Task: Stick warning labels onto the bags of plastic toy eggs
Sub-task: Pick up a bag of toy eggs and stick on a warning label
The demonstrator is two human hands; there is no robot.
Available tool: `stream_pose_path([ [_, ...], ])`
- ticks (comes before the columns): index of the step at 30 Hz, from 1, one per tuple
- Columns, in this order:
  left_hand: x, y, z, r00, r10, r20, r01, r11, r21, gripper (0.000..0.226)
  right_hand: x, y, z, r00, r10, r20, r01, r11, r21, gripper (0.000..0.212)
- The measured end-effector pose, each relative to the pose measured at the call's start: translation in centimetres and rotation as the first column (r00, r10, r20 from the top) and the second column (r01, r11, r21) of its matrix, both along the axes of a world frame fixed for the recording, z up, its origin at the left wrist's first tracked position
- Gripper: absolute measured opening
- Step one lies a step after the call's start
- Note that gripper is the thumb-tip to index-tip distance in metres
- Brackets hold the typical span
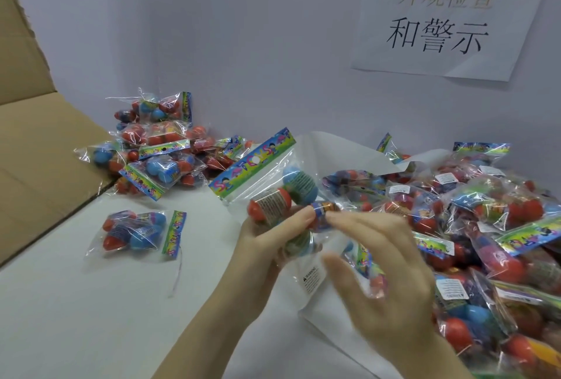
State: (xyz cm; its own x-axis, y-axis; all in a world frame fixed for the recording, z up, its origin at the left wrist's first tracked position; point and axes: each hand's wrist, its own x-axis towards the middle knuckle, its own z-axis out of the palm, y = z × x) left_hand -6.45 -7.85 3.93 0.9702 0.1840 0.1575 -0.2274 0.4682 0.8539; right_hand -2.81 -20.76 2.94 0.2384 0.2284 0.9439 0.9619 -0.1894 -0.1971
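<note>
A person's right hand [391, 275], blurred, hovers with fingers spread and holding nothing, just in front of a clear bag of toy eggs [273, 193]. The left hand [273, 230] grips that bag from below, fingers curled round the eggs at its lower end, above the white table [76, 302]. A white warning label [309, 280] shows on clear film just beneath the hands; which bag carries it cannot be told. The held bag tilts, its long axis running from the eggs up-left to the printed header card [253, 163]. It looks light, its film soft and slippery, its eggs hard, so holding the eggs seems surest. Beyond lie more bags, a heap [485, 211] at right and another [158, 148] at left beside a cardboard box [39, 151], under a paper sign [449, 14] on the wall.
</note>
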Motion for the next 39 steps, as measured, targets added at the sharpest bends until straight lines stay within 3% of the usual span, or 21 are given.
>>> stream_pose_path([
  [3,-0.1,0.1,0.1,1.0,0.015,0.024,-0.016,0.998,0.068,0.022,0.4,-0.4,0.7,0.933,-0.067,-0.352,0.089,0.995,0.045,0.025],
  [5,-0.1,0.1,0.1,0.999,0.017,0.037,-0.021,0.993,0.117,0.023,0.7,-0.6,0.8,0.851,0.012,-0.525,0.013,0.999,0.044,0.017],
  [7,-0.1,0.1,0.0,0.998,0.009,0.058,-0.017,0.99,0.138,0.025,0.6,-0.8,0.8,0.807,0.091,-0.583,-0.026,0.993,0.118,0.015],
  [12,-0.1,0.2,0.0,0.998,0.025,0.06,-0.033,0.991,0.127,0.024,0.4,-0.7,1.1,0.808,0.15,-0.569,-0.037,0.978,0.205,0.011],
  [15,-0.1,0.3,0.0,0.998,0.01,0.062,-0.019,0.99,0.14,0.026,0.5,-0.9,1.3,0.745,0.211,-0.633,-0.044,0.962,0.268,0.007],
  [17,-0.1,0.5,-0.1,0.997,-0.012,0.08,-0.002,0.986,0.168,0.027,0.6,-1.1,1.6,0.642,0.293,-0.708,-0.072,0.943,0.324,0.014],
  [21,0.1,1.0,-0.5,0.992,-0.041,0.122,0.019,0.985,0.171,0.037,1.0,-1.3,1.7,0.244,0.448,-0.86,-0.231,0.888,0.397,0.031],
  [22,0.2,1.0,-0.6,0.992,-0.03,0.123,0.008,0.984,0.18,0.043,1.0,-1.2,1.8,0.222,0.441,-0.869,-0.258,0.887,0.384,0.029],
  [24,0.3,0.5,-0.6,0.993,0.027,0.111,-0.051,0.975,0.218,0.053,0.9,-1.1,1.8,0.294,0.45,-0.843,-0.262,0.887,0.382,0.023],
  [27,0.5,-0.2,-0.6,0.972,0.222,0.079,-0.235,0.936,0.262,0.071,0.5,-0.9,1.7,0.495,0.441,-0.749,-0.142,0.891,0.43,0.022],
  [30,0.8,-0.1,-0.9,0.91,0.413,0.029,-0.401,0.863,0.308,0.058,0.4,-0.7,1.4,0.734,0.27,-0.623,0.054,0.891,0.451,0.013],
  [32,1.0,0.0,-1.0,0.951,0.307,0.019,-0.303,0.923,0.238,0.05,0.4,-0.5,1.0,0.89,0.018,-0.455,0.159,0.924,0.347,0.015],
  [34,0.9,-0.1,-1.0,0.992,0.122,0.033,-0.126,0.978,0.165,0.047,0.3,-0.3,0.3,0.96,-0.183,-0.211,0.226,0.954,0.198,0.023],
  [37,0.4,-0.3,-0.9,0.999,-0.01,0.031,0.007,0.996,0.088,0.06,0.1,0.3,-0.1,0.992,-0.126,0.012,0.125,0.992,0.007,0.022],
  [39,0.3,0.0,-0.8,0.999,0.047,-0.024,-0.047,0.999,0.022,0.046,-0.1,0.4,0.0,1.0,0.015,-0.025,-0.016,0.998,-0.058,0.026],
])
